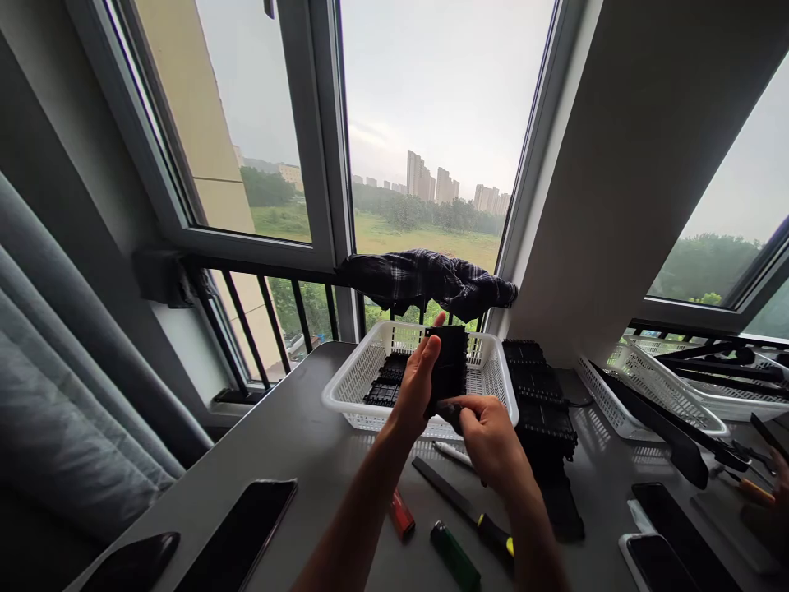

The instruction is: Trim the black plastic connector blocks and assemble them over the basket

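Observation:
My left hand (414, 385) is wrapped round a black plastic panel (454, 362) with a toothed edge, held upright over the front of a white plastic basket (336, 401). Closed at the panel's lower corner, my right hand (493, 440) grips a small dark object (449, 413) whose kind I cannot make out. It appears to touch the panel's bottom edge. More black toothed panels (385, 382) lie inside the basket. Below my hands on the table are a flat file (447, 489) with a black and yellow handle, a white pen (453, 450), a red object (402, 516) and a green object (454, 555).
Several black panels (542, 419) lie overlapped right of the basket. Further right, another white basket (622, 419) holds long black parts. Dark phone-like slabs (237, 534) lie at the front left and right. Another person's hand (780, 485) shows at the right edge.

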Demonstrator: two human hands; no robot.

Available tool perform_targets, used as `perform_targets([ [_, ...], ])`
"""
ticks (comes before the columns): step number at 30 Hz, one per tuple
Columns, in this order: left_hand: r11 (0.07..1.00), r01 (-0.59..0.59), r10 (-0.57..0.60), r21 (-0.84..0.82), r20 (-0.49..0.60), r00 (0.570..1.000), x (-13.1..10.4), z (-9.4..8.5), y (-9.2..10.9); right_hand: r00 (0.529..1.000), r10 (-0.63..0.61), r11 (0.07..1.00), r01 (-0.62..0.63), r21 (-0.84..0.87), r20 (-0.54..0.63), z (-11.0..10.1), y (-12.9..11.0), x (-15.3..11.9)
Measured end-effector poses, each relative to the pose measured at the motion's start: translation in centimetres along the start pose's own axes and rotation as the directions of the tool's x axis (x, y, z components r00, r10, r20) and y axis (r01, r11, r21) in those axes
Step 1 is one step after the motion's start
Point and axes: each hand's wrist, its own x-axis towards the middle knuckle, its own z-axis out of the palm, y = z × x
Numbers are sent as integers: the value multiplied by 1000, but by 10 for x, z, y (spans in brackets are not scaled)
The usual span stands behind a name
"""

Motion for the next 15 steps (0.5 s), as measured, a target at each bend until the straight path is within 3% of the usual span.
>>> perform_targets([
  [3,999,28,-29,-14,-7,1000,2,0,-1,988,-6,988,-17,-153,-152,-4,0,-3],
  [7,995,90,-90,-36,19,996,6,-5,-1,945,-103,991,69,-117,-310,-10,-3,-4],
  [11,971,240,-236,-17,127,963,5,-5,-3,902,-257,967,240,-92,-347,-8,-1,1],
  [15,959,281,-283,40,185,941,4,-2,-8,913,-245,965,195,-177,-328,-2,8,6],
])
